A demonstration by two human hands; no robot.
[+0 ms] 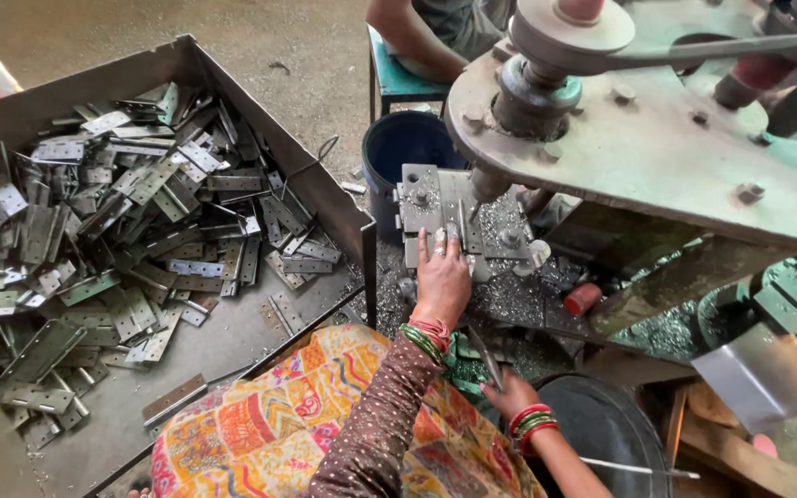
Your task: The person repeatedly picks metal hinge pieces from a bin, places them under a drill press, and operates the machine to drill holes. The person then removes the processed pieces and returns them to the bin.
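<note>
My left hand (441,282) reaches forward onto the steel jig (422,195) of a drill press, and its fingertips press a flat metal hinge plate (455,232) there. The drill bit (473,208) hangs just above the plate, under the spindle (529,96). Lower down and close to my body, my right hand (510,393) is closed around a thin dark metal lever (488,356). Both wrists wear red and green bangles. A patterned orange cloth (269,426) covers my lap.
A large sheet-metal bin (260,138) on the left holds several loose hinge plates (140,231). A blue bucket (406,148) stands behind the jig. Metal shavings (509,297) cover the machine bed. Another person (422,37) sits on a teal stool beyond. A dark tub (606,426) sits at the lower right.
</note>
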